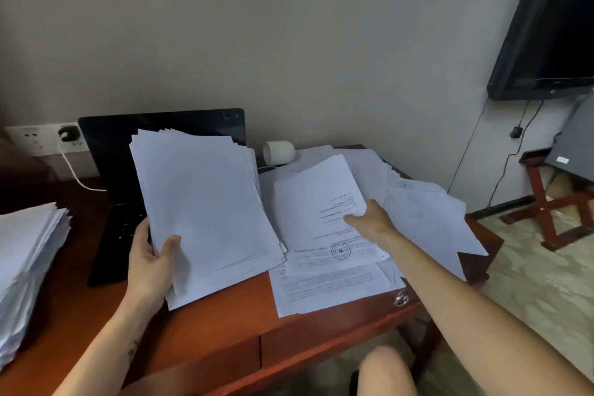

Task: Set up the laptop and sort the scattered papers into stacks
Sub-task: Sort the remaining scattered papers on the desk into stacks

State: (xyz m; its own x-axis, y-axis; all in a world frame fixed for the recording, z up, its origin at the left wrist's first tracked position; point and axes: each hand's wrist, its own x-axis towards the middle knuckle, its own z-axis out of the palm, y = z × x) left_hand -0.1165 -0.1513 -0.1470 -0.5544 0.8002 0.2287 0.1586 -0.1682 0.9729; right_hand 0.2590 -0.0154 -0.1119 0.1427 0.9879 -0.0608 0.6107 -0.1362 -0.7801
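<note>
Papers: scattered sheets [427, 219] are lying fanned and overlapping across the right half of the tabletop [225, 315], some hanging past its edge.
Laptop: the laptop [106, 154] is standing open at the back left, screen dark, partly hidden behind my sheaf [205, 202].
Left hand: my left hand [151, 264] is gripping that thick sheaf by its lower corner, thumb on top.
Right hand: my right hand [369, 219] is pinching the edge of a printed sheet [321, 196], whose far end is curling upward.
Progress: I am judging the sort roughly half done. A tall stack [29, 251] is sitting at the left edge, and the loose pile is waiting.
Materials: thin, floppy white paper; glossy reddish wood.
</note>
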